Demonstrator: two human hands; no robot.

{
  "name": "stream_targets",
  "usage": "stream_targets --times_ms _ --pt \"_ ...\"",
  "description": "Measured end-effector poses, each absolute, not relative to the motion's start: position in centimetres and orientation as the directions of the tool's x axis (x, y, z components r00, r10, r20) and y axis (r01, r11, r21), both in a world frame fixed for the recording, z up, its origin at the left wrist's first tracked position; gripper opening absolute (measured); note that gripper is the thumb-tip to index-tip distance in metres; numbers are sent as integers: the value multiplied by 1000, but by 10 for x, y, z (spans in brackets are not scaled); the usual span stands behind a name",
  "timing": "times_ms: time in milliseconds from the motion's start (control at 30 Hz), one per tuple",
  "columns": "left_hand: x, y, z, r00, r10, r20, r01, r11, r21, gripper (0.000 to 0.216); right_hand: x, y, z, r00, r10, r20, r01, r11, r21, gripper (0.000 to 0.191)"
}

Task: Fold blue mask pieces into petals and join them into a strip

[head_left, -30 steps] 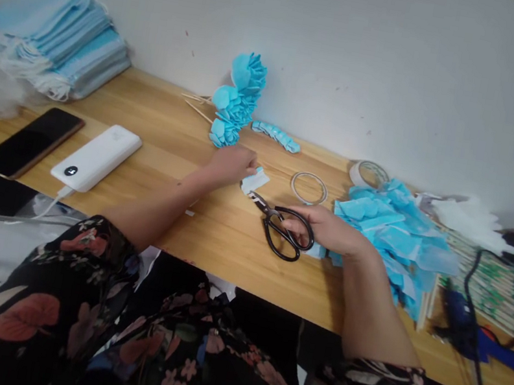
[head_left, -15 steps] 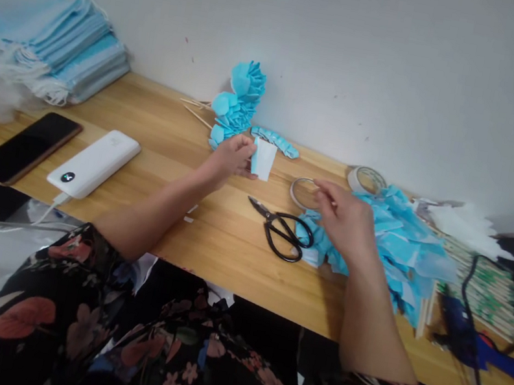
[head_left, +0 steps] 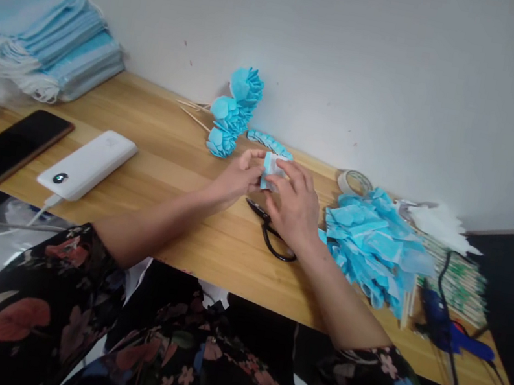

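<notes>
Between my hands, above the table, is a small piece of blue and white mask fabric [head_left: 267, 166] with a folded blue edge. My left hand [head_left: 240, 176] pinches its left side. The fingers of my right hand [head_left: 295, 202] close on its right side and cover part of it. Black-handled scissors [head_left: 273, 242] lie under my right hand, partly hidden. Just beyond the hands is a curved strip of folded blue pieces [head_left: 270, 143]. Blue flowers [head_left: 233, 113] on thin wooden sticks lie behind my left hand.
A heap of blue fabric pieces [head_left: 377, 239] lies right, near a tape roll [head_left: 354, 182], packed sticks [head_left: 463, 283] and a blue glue gun [head_left: 468, 343]. At left are stacked masks [head_left: 71, 50], a phone [head_left: 11, 145] and a white power bank [head_left: 87, 164]. A wall stands behind.
My right hand has moved left from the tape ring to the fabric piece, which both hands now hold. The ring is no longer visible. The view has shifted slightly.
</notes>
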State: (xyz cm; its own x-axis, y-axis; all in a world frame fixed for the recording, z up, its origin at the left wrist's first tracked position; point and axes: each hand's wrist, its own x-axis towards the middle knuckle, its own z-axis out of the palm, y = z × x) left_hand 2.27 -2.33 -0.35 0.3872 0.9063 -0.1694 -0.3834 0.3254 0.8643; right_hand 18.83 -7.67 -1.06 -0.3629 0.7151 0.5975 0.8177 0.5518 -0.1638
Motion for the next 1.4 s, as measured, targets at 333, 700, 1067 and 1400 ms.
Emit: stream_targets --times_ms 333,700,1067,1400 --pt "22 -21 -13 496 850 -176 -431 417 800 16 198 -81 -17 -226 697 680 820 514 -254 15" --pt "20 -19 -22 531 844 -75 -450 356 819 22 202 -82 -24 -21 834 552 670 422 -611 11" --pt "22 -22 -23 554 832 -16 -409 289 866 36 195 -81 -22 163 884 438 512 304 -804 9" --pt "23 -22 -17 452 890 -52 -261 188 947 21 196 -81 -30 198 906 374 420 266 -868 38"
